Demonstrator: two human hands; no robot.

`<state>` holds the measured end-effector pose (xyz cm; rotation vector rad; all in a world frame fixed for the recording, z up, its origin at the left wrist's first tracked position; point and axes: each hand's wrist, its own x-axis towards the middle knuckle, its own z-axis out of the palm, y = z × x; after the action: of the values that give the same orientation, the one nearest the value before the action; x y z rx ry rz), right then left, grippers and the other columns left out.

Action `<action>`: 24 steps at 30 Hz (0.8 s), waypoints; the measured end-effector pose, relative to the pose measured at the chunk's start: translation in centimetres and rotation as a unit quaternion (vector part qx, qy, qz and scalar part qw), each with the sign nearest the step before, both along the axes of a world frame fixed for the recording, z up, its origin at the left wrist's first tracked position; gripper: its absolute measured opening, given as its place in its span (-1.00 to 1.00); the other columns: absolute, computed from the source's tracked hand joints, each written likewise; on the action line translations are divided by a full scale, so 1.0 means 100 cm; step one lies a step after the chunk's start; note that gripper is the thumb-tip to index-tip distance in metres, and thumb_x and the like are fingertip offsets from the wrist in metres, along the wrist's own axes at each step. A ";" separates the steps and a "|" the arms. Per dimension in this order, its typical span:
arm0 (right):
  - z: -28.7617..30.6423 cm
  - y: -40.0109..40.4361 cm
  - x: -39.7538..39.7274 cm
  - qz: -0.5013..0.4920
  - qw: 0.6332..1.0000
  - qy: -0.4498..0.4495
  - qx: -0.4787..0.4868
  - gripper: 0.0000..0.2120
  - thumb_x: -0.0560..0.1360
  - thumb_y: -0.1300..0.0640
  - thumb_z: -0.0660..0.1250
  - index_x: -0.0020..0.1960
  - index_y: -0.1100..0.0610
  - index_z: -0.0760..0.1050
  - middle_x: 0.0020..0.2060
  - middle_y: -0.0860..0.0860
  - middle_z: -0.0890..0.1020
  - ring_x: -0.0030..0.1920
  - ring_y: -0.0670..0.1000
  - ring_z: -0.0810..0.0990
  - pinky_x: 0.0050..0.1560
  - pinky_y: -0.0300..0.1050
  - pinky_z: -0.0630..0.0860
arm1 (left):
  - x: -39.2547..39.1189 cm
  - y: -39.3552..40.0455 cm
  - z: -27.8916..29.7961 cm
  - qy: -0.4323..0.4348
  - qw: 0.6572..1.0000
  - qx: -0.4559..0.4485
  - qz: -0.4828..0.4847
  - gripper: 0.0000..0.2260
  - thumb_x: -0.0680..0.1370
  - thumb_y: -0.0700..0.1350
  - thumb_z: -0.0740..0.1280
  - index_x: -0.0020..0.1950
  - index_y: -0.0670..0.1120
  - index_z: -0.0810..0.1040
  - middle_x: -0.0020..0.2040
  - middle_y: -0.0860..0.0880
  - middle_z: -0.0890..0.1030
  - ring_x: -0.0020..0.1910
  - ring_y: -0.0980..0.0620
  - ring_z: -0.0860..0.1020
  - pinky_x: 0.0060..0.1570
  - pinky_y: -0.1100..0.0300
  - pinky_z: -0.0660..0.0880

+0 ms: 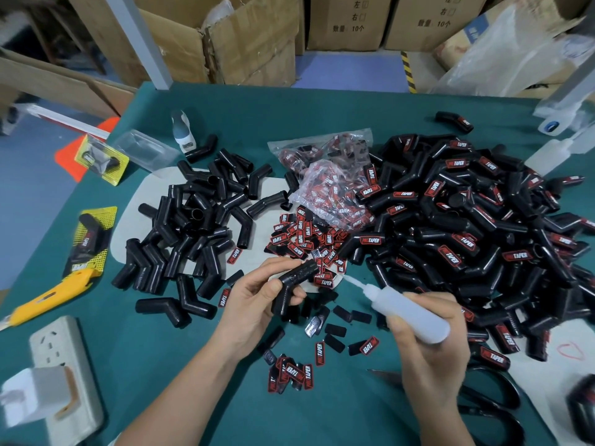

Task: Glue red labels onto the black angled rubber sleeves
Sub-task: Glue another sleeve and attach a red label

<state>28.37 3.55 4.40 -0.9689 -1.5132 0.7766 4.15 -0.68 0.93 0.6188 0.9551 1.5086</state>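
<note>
My left hand (257, 297) grips a bare black angled sleeve (294, 286) above the green table. My right hand (428, 339) holds a translucent glue bottle (409, 309), its thin nozzle pointing up-left, its tip just right of the sleeve's upper end. A heap of unlabelled sleeves (193, 220) lies to the left. A large heap of sleeves with red labels (467, 230) fills the right. Loose red labels (306, 239) are scattered in the middle, more of them (294, 373) lie near my wrists, and plastic bags of labels (328, 188) sit behind.
A yellow utility knife (48, 296) and a white power strip (61, 365) lie at the left. Black scissors (489, 400) rest near my right wrist. Another squeeze bottle (547, 156) lies at the right edge, a small white bottle (182, 130) at the back. Cardboard boxes (251, 40) stand behind the table.
</note>
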 end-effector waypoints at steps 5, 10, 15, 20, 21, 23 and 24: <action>-0.002 0.000 -0.002 0.033 0.999 0.000 -0.025 -0.65 0.47 0.03 0.45 0.16 -0.30 0.49 0.02 -0.30 0.59 0.04 -0.15 0.59 0.04 -0.35 0.48 | 0.000 -0.002 0.006 -0.017 1.000 -0.004 0.004 -0.50 0.47 0.13 0.59 0.28 -0.15 0.71 0.23 -0.16 0.59 -0.04 -0.07 0.71 0.04 0.20 0.65; -0.006 -0.003 -0.008 0.065 0.996 -0.055 -0.012 -0.60 0.48 0.04 0.45 0.22 -0.32 0.48 0.05 -0.24 0.58 0.04 -0.14 0.60 -0.02 -0.38 0.49 | -0.002 -0.005 0.013 -0.037 0.999 -0.011 0.015 -0.50 0.48 0.11 0.60 0.31 -0.16 0.69 0.25 -0.31 0.52 -0.02 -0.07 0.73 0.04 0.22 0.65; -0.010 -0.006 -0.011 0.064 0.994 -0.088 0.014 -0.70 0.49 0.09 0.44 0.20 -0.05 0.53 0.00 0.00 0.60 0.04 -0.23 0.57 -0.10 -0.41 0.50 | -0.002 -0.006 0.015 -0.027 0.999 0.023 0.006 -0.56 0.58 0.04 0.52 0.37 -0.17 0.65 0.30 -0.07 0.58 0.05 -0.09 0.71 0.10 0.19 0.64; -0.012 -0.007 -0.009 0.074 0.993 -0.093 0.023 -0.72 0.52 0.06 0.46 0.21 0.01 0.53 0.07 -0.16 0.58 0.08 -0.19 0.59 -0.01 -0.35 0.51 | -0.003 -0.007 0.012 -0.002 0.999 0.040 0.002 -0.60 0.62 0.02 0.47 0.39 -0.15 0.63 0.33 -0.02 0.56 0.05 -0.07 0.69 0.13 0.18 0.62; -0.011 -0.007 -0.009 0.076 0.993 -0.091 0.021 -0.73 0.54 0.01 0.46 0.21 0.00 0.54 0.10 -0.19 0.57 0.08 -0.17 0.59 -0.04 -0.32 0.53 | -0.003 -0.007 0.012 0.001 0.999 0.041 0.002 -0.60 0.62 0.02 0.47 0.39 -0.15 0.63 0.33 -0.01 0.56 0.05 -0.07 0.69 0.13 0.18 0.62; -0.008 -0.007 -0.009 0.076 0.993 -0.087 0.017 -0.74 0.57 -0.04 0.44 0.22 -0.06 0.53 0.11 -0.24 0.55 0.07 -0.16 0.60 -0.12 -0.28 0.56 | -0.003 -0.007 0.013 0.005 0.999 0.040 0.004 -0.60 0.61 0.02 0.48 0.38 -0.14 0.64 0.32 -0.01 0.56 0.04 -0.07 0.69 0.13 0.17 0.62; -0.008 -0.007 -0.009 0.073 0.993 -0.089 0.018 -0.74 0.55 -0.02 0.45 0.21 -0.10 0.53 0.11 -0.24 0.55 0.06 -0.17 0.60 -0.10 -0.30 0.55 | -0.003 -0.007 0.013 0.006 0.999 0.039 0.006 -0.59 0.60 0.03 0.49 0.38 -0.14 0.65 0.31 0.00 0.56 0.04 -0.08 0.69 0.13 0.16 0.62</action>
<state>27.47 2.89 3.62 -0.9284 -1.7623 0.7800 3.83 -1.37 2.21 0.6788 0.9134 1.5596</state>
